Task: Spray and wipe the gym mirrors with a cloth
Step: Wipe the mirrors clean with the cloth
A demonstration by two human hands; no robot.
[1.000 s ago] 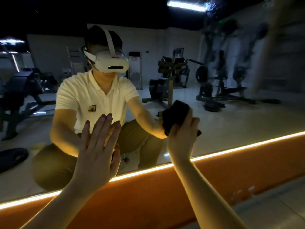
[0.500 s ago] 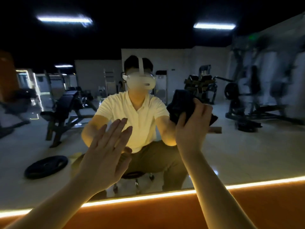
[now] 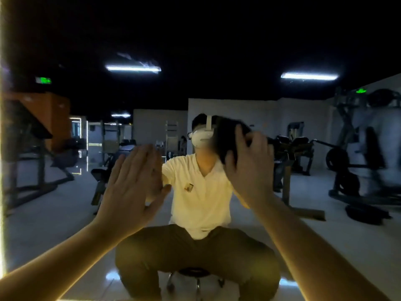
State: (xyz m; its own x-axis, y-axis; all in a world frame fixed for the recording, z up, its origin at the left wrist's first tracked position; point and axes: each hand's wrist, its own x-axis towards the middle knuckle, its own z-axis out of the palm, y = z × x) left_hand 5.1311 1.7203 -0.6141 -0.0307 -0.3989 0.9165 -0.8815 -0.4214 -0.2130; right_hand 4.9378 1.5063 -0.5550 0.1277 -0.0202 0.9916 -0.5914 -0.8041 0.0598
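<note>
Right hand [image 3: 249,170] grips the dark cloth [image 3: 225,137] on the mirror [image 3: 65,213] at one o'clock; left hand [image 3: 132,187] rests flat, open, at nine. Overlapping strokes would limit streaks.

The cloth [image 3: 227,137] in the right hand [image 3: 249,168] was plain black. Between the hands, the mirror [image 3: 217,40] showed a cream polo shirt [image 3: 201,203], olive-brown trousers [image 3: 173,253] below it and a white headset [image 3: 201,136] beside the cloth. Far left of the left hand [image 3: 130,185] stood an orange wall [image 3: 54,118] under a green sign [image 3: 43,80]; the floor [image 3: 336,242] was pale grey
</note>
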